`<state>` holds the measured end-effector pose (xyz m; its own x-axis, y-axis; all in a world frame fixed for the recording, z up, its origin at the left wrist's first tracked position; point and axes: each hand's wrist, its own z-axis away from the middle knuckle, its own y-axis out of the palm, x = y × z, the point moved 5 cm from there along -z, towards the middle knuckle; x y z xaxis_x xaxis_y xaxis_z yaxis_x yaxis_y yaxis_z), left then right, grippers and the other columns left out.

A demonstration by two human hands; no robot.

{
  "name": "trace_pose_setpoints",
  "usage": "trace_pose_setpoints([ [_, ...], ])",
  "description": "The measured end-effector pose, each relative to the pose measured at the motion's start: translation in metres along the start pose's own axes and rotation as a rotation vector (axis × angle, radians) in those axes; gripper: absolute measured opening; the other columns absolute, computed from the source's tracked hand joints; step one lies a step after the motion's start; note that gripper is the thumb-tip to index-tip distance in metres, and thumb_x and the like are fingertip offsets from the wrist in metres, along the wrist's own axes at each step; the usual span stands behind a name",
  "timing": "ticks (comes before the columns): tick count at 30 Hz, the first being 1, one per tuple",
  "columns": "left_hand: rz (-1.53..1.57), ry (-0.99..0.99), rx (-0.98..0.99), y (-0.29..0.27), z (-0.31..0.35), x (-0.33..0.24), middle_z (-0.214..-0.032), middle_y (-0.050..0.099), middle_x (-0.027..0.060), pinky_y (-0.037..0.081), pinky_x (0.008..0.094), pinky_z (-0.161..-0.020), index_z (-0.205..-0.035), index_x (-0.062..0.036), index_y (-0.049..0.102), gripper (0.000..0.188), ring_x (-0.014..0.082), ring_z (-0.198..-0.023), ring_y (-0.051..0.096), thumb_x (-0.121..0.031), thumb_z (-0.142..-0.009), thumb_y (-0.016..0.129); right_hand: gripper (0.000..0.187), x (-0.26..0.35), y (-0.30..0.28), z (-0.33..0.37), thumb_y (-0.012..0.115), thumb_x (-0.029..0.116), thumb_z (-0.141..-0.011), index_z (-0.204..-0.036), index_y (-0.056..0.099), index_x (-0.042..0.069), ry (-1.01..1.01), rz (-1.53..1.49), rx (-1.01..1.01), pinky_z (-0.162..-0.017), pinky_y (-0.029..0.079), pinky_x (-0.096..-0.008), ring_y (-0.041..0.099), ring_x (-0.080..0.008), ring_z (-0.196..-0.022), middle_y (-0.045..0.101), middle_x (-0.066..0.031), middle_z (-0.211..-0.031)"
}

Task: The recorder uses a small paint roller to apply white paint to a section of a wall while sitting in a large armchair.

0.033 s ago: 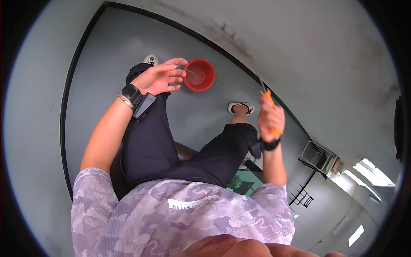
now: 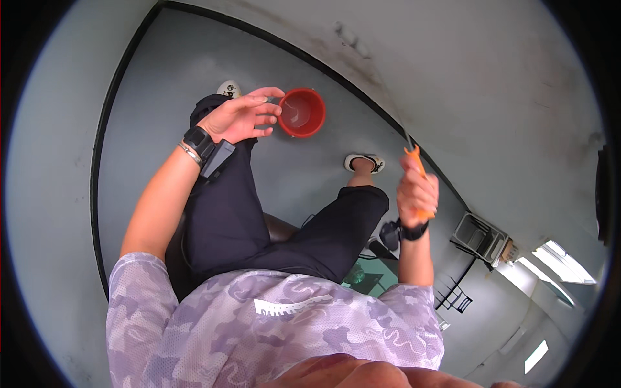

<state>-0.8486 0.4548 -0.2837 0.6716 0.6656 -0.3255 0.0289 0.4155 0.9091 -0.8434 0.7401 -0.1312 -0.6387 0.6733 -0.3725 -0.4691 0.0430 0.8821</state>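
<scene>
My left hand (image 2: 242,119) is held beside a red bucket (image 2: 313,124), fingertips at its left rim. Its thumb and index finger are close together, with a small pale thing between them that is too small to name. The other fingers are loosely curled. Inside the bucket shows a thin, curved pale line (image 2: 296,115); I cannot tell if it joins my hand. Out to the right, my right hand (image 2: 417,194) is wrapped round an orange-handled tool (image 2: 414,154). From its top a thin grey rod runs up and left, its far end faint against the wall.
Dark edging (image 2: 272,37) separates the grey floor (image 2: 174,71) from a stained pale wall (image 2: 485,97). My feet stand either side of the bucket. Grey stacked bins (image 2: 479,236) and a black rack (image 2: 458,299) are at the right, with a green-topped surface (image 2: 381,271) beside my right leg.
My right hand has moved slightly right and toward me, carrying the orange-handled tool. The pale line in the bucket has changed shape. My left hand has stayed in place.
</scene>
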Motion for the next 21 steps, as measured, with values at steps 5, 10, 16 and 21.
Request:
trace_pose_setpoints([
  [5, 0.028, 0.007, 0.026, -0.004, -0.004, 0.002, -0.104, 0.054, 0.0068, 0.045, 0.0311, -0.080, -0.126, -0.0090, 0.039, 0.050, 0.0145, -0.092, 0.052, -0.029, -0.083, 0.056, 0.022, -0.004, 0.005, -0.011, 0.035, 0.003, -0.081, -0.101, 0.030, -0.005, -0.092, -0.019, 0.031, -0.037, 0.048, -0.0270, 0.049, -0.0163, -0.039, 0.044, -0.0105, -0.062],
  [10, -0.006, 0.007, -0.007, 0.002, -0.003, -0.001, -0.103, 0.054, 0.0067, 0.045, 0.0311, -0.080, -0.125, -0.0092, 0.039, 0.049, 0.0146, -0.091, 0.052, -0.028, -0.083, 0.056, 0.008, 0.056, -0.090, -0.125, 0.043, 0.006, -0.086, -0.082, 0.038, 0.003, -0.010, -0.121, -0.104, -0.046, 0.043, -0.0214, 0.044, -0.0083, -0.047, 0.041, 0.0015, -0.058],
  [16, 0.047, 0.051, 0.006, 0.004, -0.002, -0.003, -0.103, 0.054, 0.0068, 0.044, 0.0312, -0.080, -0.125, -0.0093, 0.040, 0.048, 0.0148, -0.091, 0.052, -0.027, -0.084, 0.056, 0.014, 0.065, -0.101, -0.163, 0.045, 0.004, -0.084, -0.072, 0.037, 0.006, -0.041, -0.135, -0.148, -0.049, 0.044, -0.0226, 0.045, -0.0084, -0.048, 0.042, 0.0014, -0.057],
  [21, 0.116, 0.082, 0.022, -0.001, 0.006, -0.004, -0.103, 0.053, 0.0072, 0.044, 0.0321, -0.081, -0.124, -0.0095, 0.040, 0.047, 0.0152, -0.090, 0.052, -0.027, -0.084, 0.055, 0.017, -0.001, 0.016, -0.055, 0.037, 0.007, -0.086, -0.099, 0.034, -0.004, -0.032, -0.019, -0.040, -0.046, 0.048, -0.0263, 0.051, -0.0132, -0.046, 0.047, -0.0059, -0.066],
])
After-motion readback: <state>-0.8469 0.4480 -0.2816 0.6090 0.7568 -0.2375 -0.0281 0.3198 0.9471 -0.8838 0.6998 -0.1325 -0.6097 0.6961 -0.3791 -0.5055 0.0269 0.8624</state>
